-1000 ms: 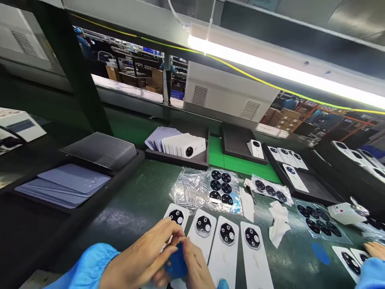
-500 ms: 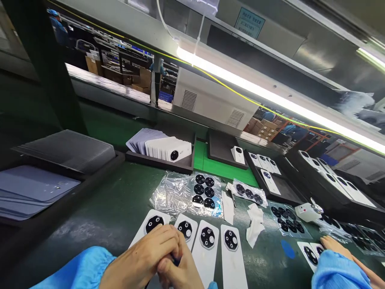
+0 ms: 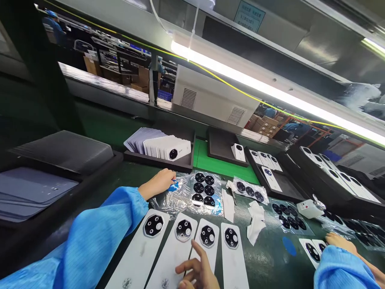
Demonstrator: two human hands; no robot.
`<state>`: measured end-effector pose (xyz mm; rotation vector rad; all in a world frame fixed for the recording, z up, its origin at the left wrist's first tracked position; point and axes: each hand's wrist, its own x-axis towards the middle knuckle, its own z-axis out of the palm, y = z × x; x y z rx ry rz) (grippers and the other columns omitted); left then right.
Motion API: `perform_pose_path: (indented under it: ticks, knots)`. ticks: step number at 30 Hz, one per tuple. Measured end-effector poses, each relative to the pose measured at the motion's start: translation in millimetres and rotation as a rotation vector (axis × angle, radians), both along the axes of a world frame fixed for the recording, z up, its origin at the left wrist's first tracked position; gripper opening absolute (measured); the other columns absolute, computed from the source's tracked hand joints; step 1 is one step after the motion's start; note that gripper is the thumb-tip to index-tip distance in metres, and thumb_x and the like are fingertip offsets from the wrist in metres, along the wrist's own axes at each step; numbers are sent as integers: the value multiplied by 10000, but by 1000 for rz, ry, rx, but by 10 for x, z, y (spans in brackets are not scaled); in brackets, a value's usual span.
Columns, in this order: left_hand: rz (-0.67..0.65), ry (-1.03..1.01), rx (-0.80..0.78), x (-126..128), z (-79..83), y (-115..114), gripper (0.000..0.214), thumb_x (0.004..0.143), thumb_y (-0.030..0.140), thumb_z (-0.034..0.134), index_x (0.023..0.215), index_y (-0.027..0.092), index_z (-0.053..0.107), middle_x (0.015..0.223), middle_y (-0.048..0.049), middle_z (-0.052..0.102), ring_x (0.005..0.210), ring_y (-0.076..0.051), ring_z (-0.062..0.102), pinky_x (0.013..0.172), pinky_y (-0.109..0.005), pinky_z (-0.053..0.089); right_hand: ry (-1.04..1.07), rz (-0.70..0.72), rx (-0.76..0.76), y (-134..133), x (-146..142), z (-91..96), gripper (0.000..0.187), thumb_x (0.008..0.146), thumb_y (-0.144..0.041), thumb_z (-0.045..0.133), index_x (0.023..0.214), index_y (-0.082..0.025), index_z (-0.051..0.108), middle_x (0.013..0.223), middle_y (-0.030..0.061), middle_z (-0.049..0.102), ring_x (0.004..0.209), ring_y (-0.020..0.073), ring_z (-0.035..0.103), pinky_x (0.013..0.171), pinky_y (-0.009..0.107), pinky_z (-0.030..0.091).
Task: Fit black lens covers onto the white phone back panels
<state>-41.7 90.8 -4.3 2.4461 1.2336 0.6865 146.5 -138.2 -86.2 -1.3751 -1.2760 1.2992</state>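
Observation:
My left hand (image 3: 159,184) reaches out over the clear plastic sheet (image 3: 170,200), its fingers closed on a small crumpled piece of blue film (image 3: 173,186). Near the front edge, my right hand (image 3: 198,269) hovers with fingers apart and nothing in them. It is over the second white phone back panel (image 3: 173,257), which has a black camera plate. Beside that panel lie a first white panel (image 3: 141,253), a third panel (image 3: 207,237) partly behind my fingers, and a fourth panel (image 3: 233,257). Black camera discs (image 3: 199,188) sit in a clear sheet beyond them.
Black trays (image 3: 192,162) with white panels stand at the back. Grey panels (image 3: 33,184) fill a left tray. White wipes (image 3: 255,222), a white bottle (image 3: 309,208) and a blue disc (image 3: 288,245) lie right. A co-worker's hand (image 3: 341,243) is at far right.
My hands were together over the panels; they have separated. The left moved forward and left to the plastic sheet with the blue film. The right opened, moved back and uncovered the panels.

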Motion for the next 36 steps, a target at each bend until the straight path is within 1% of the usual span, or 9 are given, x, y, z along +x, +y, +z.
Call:
perform_pose_path:
  ticks: [3,6,11,15,18,21,25,32,36]
  knots:
    - [37,148,-18,79,-75,-2,251,921,305,575,1124,159,583,1128,-72,613,949,-201,624,810,-399,538,-233,-18,48,-10,407,230,645,796,-502,608,1360,-269,398,940,35,707,715,150,662,587,234,503]
    - [91,229,-26,138,-66,-40,240,923,290,570,1116,146,575,1051,-56,626,883,-186,633,767,-376,540,-624,-14,49,152,747,664,433,851,-382,536,1266,-263,516,963,36,721,779,171,669,667,273,523]
    - [117,266,-1,75,92,-174,246,906,57,395,1107,108,528,958,-121,629,883,-252,615,779,-400,466,-1092,39,15,737,846,1142,300,823,-226,537,1106,-252,633,1028,46,705,884,205,664,763,330,510]
    - [-2,251,-26,-262,138,-394,102,885,224,494,968,201,548,956,-54,618,885,-234,583,774,-340,447,-1126,133,17,1198,740,1134,320,724,-166,682,1033,-246,660,1055,35,657,954,201,630,803,316,491]
    - [-116,197,-137,-556,-1,-597,105,835,273,555,933,236,557,916,-10,604,858,-209,565,745,-298,457,-1145,177,9,1430,696,1061,421,653,-125,759,1044,-226,639,1099,36,611,978,187,599,839,312,481]
    - [-142,41,-206,-731,-189,-799,301,747,188,598,1031,251,521,1052,-17,577,979,-223,537,835,-327,449,-1167,219,-12,1571,685,997,439,656,-131,779,1057,-178,608,1121,54,587,1005,193,576,853,335,480]
    - [-80,-54,-130,-771,-293,-993,465,717,114,582,1137,277,467,1320,-58,442,1189,-268,424,955,-402,386,-1198,272,-27,1696,703,917,291,790,-216,697,1051,-153,585,1123,56,579,997,201,570,839,386,489]
    - [-77,27,-232,-688,-267,-1037,343,714,148,631,1007,227,470,1056,-19,526,971,-223,467,863,-337,380,-1231,285,-16,1844,717,820,177,846,-272,639,969,-156,588,1046,39,586,897,168,574,769,349,493]
    - [-109,86,-261,-608,-171,-990,420,681,117,668,1029,216,456,1082,-27,520,1020,-234,454,902,-350,352,-1210,268,37,1774,692,853,306,701,-172,746,958,-168,580,1033,30,575,910,176,566,778,331,480]
